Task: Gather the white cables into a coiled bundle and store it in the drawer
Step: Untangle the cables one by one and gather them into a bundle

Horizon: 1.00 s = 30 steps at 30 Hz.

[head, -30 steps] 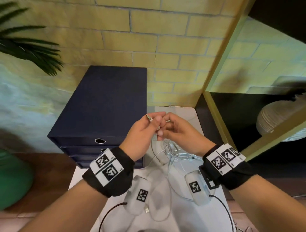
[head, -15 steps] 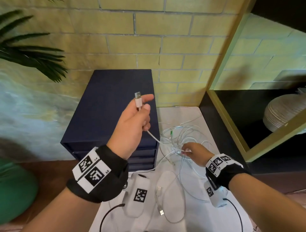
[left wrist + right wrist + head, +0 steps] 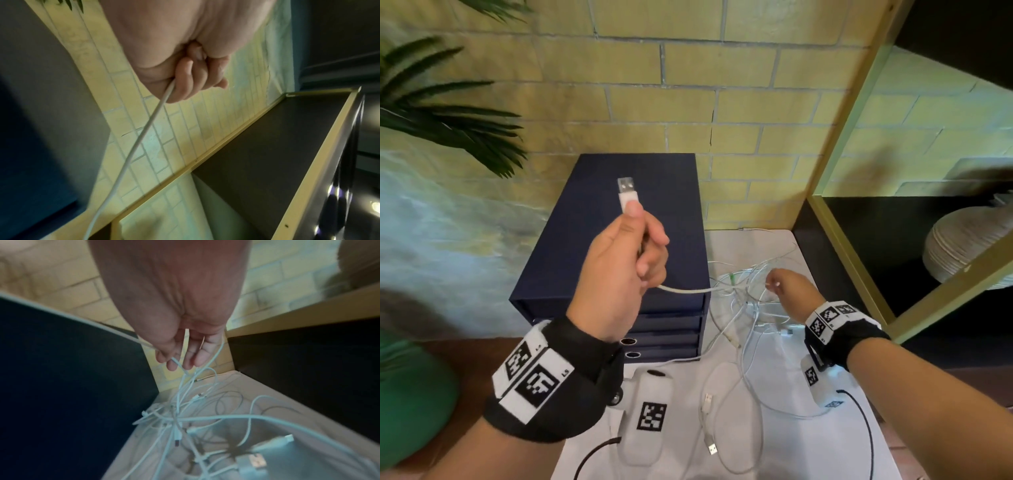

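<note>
My left hand (image 3: 638,222) is raised over the dark blue drawer unit (image 3: 674,185) and pinches the USB plug (image 3: 627,193) of a white cable (image 3: 688,290). In the left wrist view the cable (image 3: 133,151) runs down out of that hand's (image 3: 197,78) curled fingers. The cable stretches right to a tangle of white cables (image 3: 739,294) on the white table (image 3: 784,445). My right hand (image 3: 774,279) hovers over the tangle and pinches a few strands. The right wrist view shows strands passing between the right hand's (image 3: 180,360) thumb and fingers, above the tangle (image 3: 179,417). The drawers (image 3: 667,323) are closed.
Another white USB cable (image 3: 709,404) lies looped on the near table. A black shelf with a gold frame (image 3: 835,240) stands right, holding a ribbed vase (image 3: 962,240). A brick wall is behind, plant leaves (image 3: 448,113) at the left, a green object (image 3: 407,394) lower left.
My hands, together a second ago, have parted. The left lifted the USB plug up and left, drawing its cable out. The right dropped onto the tangle.
</note>
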Available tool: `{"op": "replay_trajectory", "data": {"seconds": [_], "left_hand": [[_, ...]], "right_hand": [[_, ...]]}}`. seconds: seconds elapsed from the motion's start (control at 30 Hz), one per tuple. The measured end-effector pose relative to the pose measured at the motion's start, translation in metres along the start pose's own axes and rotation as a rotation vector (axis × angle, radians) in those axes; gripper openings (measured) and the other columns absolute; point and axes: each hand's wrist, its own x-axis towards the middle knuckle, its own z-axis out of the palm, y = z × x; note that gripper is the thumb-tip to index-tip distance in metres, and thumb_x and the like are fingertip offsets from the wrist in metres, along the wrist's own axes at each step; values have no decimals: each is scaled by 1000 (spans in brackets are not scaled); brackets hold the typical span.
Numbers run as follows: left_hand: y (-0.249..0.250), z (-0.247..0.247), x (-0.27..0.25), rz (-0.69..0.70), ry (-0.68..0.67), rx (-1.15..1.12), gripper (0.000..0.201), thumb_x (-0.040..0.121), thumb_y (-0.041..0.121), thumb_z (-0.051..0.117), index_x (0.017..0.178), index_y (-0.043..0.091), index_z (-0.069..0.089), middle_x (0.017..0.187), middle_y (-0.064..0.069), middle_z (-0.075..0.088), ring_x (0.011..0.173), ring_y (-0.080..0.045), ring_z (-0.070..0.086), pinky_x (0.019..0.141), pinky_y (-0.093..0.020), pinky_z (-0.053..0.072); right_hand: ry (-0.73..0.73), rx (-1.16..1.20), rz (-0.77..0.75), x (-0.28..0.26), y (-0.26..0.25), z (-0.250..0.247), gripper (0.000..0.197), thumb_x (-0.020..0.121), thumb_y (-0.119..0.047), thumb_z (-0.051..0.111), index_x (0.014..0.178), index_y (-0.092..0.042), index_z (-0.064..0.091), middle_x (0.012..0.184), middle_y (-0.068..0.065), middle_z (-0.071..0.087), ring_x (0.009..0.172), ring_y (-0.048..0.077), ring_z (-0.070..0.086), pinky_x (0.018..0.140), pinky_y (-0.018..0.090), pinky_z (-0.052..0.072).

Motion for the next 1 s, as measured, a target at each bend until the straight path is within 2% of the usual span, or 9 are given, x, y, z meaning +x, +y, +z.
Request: {"op": "replay_trajectory", "data": {"seconds": [0.07,0.13,0.3,0.43,0.53,0.63,0.83,0.93,1.0], "left_hand": [[14,-3,3,56,6,-47,44,93,46,35,62,22,55,41,11,30,37,-4,19,39,-19,17],[25,-7,6,99,14,-44,46,95,45,31,62,23,54,40,12,30,37,-4,18,39,-18,17],[25,-12,9,101,44,30,46,96,45,31,64,26,59,42,13,31,37,-3,18,38,-16,16],[10,-6,7,73,50,112,43,92,49,37,67,27,64,45,11,31,39,-4,19,38,-18,17],[4,1,6,50,59,168,40,89,50,40,72,23,65,49,8,31,42,-5,21,39,-19,19],[1,4,8,36,72,194,40,89,47,40,79,18,65,50,8,31,42,-5,21,40,-19,18],[-4,6,12,38,67,267,40,97,41,37,82,21,67,52,8,33,44,-5,23,41,-19,19],[-7,10,12,28,63,291,39,99,38,35,80,18,63,53,9,30,45,-5,21,42,-20,17],[-9,12,11,6,61,295,36,98,38,37,74,17,55,53,10,27,46,-6,20,43,-19,18]], "right_hand": [[-28,-77,19,2,5,1,27,82,12,44,96,-3,62,101,18,64,96,34,60,85,38,48],[-8,-34,72,3,8,-1,23,86,7,47,98,-3,64,104,19,65,97,35,60,82,33,45],[256,367,64,4,-8,-29,3,88,-10,61,89,-13,62,92,11,70,91,26,65,83,31,48],[371,494,-46,9,-28,-63,6,85,-19,67,86,-19,61,93,5,70,90,18,65,87,37,52],[448,568,-151,9,-48,-83,10,85,-18,67,83,-24,61,83,-7,66,82,6,62,83,29,49],[488,597,-265,3,-66,-94,9,87,-12,64,84,-20,63,84,-9,64,83,12,59,76,24,47],[402,782,-377,-12,-82,-101,23,95,-8,50,89,-27,63,82,-6,63,76,5,62,63,20,51],[317,749,-416,-18,-87,-103,25,96,-5,48,91,-25,63,82,-7,57,64,3,56,57,17,48],[223,662,-434,-23,-90,-104,23,93,-6,53,92,-25,66,85,-7,60,65,3,55,61,14,47]]}}
